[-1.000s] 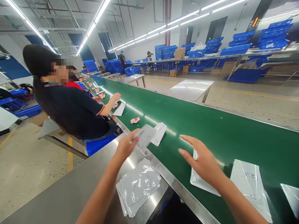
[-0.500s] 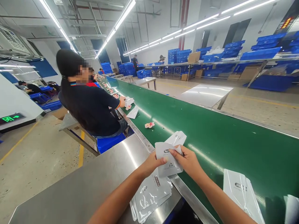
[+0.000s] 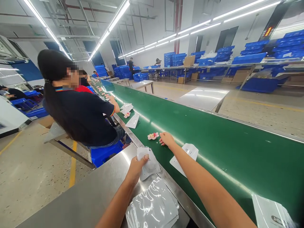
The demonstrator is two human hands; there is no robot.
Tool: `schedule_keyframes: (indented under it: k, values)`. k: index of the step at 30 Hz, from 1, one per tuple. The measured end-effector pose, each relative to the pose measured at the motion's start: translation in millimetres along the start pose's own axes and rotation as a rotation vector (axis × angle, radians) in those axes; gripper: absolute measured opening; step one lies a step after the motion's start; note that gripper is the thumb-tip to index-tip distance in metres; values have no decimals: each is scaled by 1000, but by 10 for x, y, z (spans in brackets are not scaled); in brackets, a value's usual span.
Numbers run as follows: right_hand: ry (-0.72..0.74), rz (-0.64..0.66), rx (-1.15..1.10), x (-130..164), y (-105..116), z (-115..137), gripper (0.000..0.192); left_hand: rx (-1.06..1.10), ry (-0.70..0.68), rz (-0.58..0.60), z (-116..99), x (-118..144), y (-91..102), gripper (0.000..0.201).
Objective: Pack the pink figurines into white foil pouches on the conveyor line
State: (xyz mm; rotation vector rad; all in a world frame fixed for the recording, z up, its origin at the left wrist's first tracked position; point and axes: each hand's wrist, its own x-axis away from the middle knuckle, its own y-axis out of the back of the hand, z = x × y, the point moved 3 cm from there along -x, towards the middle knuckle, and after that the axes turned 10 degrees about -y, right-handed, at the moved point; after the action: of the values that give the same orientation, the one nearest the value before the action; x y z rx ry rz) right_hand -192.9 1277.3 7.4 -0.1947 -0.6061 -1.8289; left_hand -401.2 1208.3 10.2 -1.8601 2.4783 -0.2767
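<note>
My left hand [image 3: 136, 167] is closed on a silvery-white plastic pouch [image 3: 150, 169], thumb on its front, over the belt's metal edge. On the green belt, my right hand [image 3: 167, 140] is beside a small pink-and-white toy figure [image 3: 153, 136]. Its fingers are slightly curled and apart, with nothing visible in them. Partly under my right forearm, another pouch [image 3: 192, 151] lies flat on the belt. A loose stack of pouches [image 3: 154, 204] rests on the steel table below my left hand.
The green conveyor belt [image 3: 228, 145] runs away to the far left. A co-worker [image 3: 80, 110] sits at its left side, near more pouches [image 3: 133, 121] and toy figures. One pouch [image 3: 273, 212] lies at the lower right. Blue crates [image 3: 251, 57] stand stacked along the far wall.
My hands have parted. The left has drawn the pouch back to the left, and the right has let go of it and moved forward to the toy figure. The view has shifted slightly right.
</note>
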Motion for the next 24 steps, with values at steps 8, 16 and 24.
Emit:
schedule_keyframes:
  k: [8,16,24]
  values:
    - [149,10,-78,89,-165,151,20,-135,-104,105,-49,-16,-38,41]
    - [453,158,-50,1167,403,371,33,-189,-192,161,-153,85,-162,36]
    - [551,111,379,1876,667,310,20,-253,-222,399,-286,407,-548,40]
